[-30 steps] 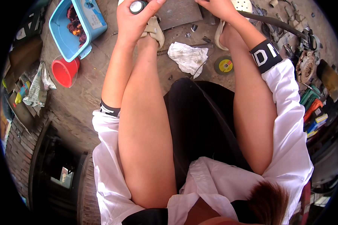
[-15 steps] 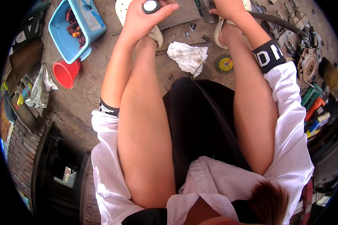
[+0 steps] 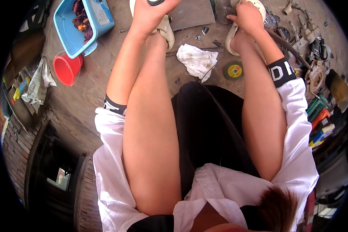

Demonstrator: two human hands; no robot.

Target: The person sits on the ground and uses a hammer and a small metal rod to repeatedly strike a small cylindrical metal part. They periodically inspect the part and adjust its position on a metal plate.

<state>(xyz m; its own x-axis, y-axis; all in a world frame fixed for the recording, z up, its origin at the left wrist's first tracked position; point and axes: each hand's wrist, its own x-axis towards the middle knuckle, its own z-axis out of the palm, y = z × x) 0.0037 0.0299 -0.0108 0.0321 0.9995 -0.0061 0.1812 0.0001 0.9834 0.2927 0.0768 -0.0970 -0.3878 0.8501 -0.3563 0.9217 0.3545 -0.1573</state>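
Observation:
At the top edge, my left hand (image 3: 152,17) is closed around a dark cylinder with a pale round end (image 3: 155,1); the rest of it is out of view. My right hand (image 3: 249,18) is further right, fingers curled, close to the right shoe (image 3: 259,5). Beside its thumb is a dark grey piece (image 3: 223,15), but what the fingers hold cannot be made out. Between the feet, a dark flat sheet (image 3: 193,15) lies on the ground. Nearer me are a crumpled white cloth (image 3: 196,62) and a round grinding disc with a yellow centre (image 3: 233,70).
At the left stand a blue plastic basket (image 3: 67,40) holding dark red and orange stringy material and a red bucket (image 3: 67,70). Metal parts, among them a round clutch-like plate (image 3: 316,75), and a dark strap or bar (image 3: 286,44) lie to the right. A brick wall (image 3: 17,154) borders the left.
The view has shifted slightly, with the ground items sitting a bit lower or to the side. My left hand is higher, nearly cutting off the cylinder's pale end. My right hand's fingers show more fully.

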